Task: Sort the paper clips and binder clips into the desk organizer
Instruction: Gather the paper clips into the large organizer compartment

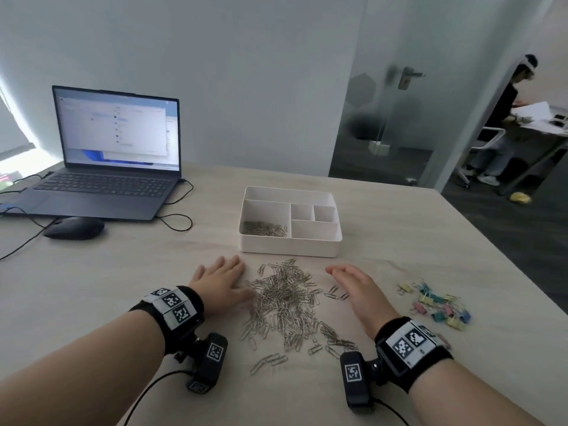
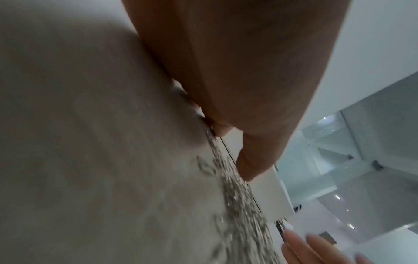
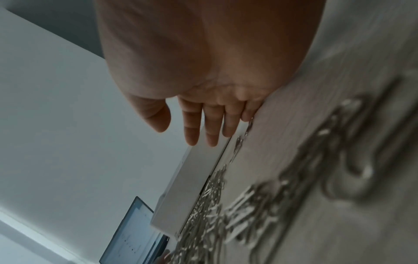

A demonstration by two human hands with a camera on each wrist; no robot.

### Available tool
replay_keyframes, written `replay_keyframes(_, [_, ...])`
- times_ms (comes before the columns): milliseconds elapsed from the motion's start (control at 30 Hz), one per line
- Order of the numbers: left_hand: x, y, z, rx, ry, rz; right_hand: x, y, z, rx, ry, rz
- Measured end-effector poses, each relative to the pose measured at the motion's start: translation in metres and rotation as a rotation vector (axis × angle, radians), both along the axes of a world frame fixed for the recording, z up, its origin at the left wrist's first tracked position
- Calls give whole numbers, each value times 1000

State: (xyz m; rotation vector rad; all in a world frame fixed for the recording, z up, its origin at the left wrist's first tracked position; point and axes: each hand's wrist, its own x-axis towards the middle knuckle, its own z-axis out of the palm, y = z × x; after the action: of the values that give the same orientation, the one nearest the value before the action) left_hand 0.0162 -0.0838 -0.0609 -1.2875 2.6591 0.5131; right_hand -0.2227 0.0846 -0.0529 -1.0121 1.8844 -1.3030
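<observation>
Paper clips [image 1: 285,305] lie in a loose heap on the table [image 1: 123,287], just in front of the desk organizer [image 1: 290,247]; some already sit in its near-left compartment. Left hand [image 1: 219,282] flat, palm down, fingers straight and slightly spread, thumb at the heap's left edge. Right hand [image 1: 353,287] stands on its little-finger edge right of the heap, fingers straight and together; wrist view blurred, contact with clips uncertain. Binder clips [image 1: 436,305] clustered well right, near the table's edge. Bare table lies left of the hands. Laptop [image 1: 113,155] and mouse [image 1: 73,228] far left.
</observation>
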Motion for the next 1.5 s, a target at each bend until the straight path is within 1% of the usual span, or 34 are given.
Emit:
replay_keyframes(200, [-8,46,2,50,42,-147,23,7,7,78,98,192])
replay_keyframes(300, [-15,55,-1,111,131,-197,28,9,6,75,87,254])
replay_keyframes(400, [-18,52,-4,204,309,-146,27,9,2,-5,22,247])
replay_keyframes(467, [-20,46,-4,223,399,-66,24,7,1,-70,9,181])
replay_keyframes(500, [-22,43,-4,209,415,-29,21,6,1,-74,33,131])
replay_keyframes(567, [-28,37,-4,162,400,30,17,2,5,-15,119,57])
replay_keyframes(600, [-32,35,-3,142,373,47,16,-1,6,31,154,65])
replay_keyframes(700, [-43,32,-5,95,243,32,20,-10,6,157,241,188])
replay_keyframes(800, [-47,39,-7,52,146,-82,25,-23,-6,296,406,345])
replay_keyframes(833, [-47,42,-6,54,139,-126,27,-26,-11,321,416,390])
replay_keyframes(867, [-46,45,-6,62,144,-164,30,-27,-13,318,388,423])
replay_keyframes(933, [-43,50,-5,86,186,-210,35,-27,-14,196,235,450])
replay_keyframes(967, [-42,51,-6,98,220,-214,38,-27,-11,113,157,425])
replay_keyframes(1000, [-41,49,-6,112,258,-203,39,-30,-8,57,120,369])
replay_keyframes(1033, [-40,48,-7,123,291,-182,39,-33,-5,23,127,300])
replay_keyframes(1067, [-40,45,-8,128,317,-159,37,-40,-4,16,176,244])
replay_keyframes(1133, [-40,42,-10,131,351,-120,35,-55,0,47,298,212])
replay_keyframes(1233, [-41,43,-8,125,349,-75,34,-76,1,105,407,221])
replay_keyframes(1367, [-45,45,-10,101,317,-52,38,-89,3,244,536,338])
replay_keyframes(1433, [-45,45,-11,99,305,-52,39,-89,2,272,559,351])
replay_keyframes(1500, [-46,45,-11,106,296,-48,39,-82,3,246,528,353])
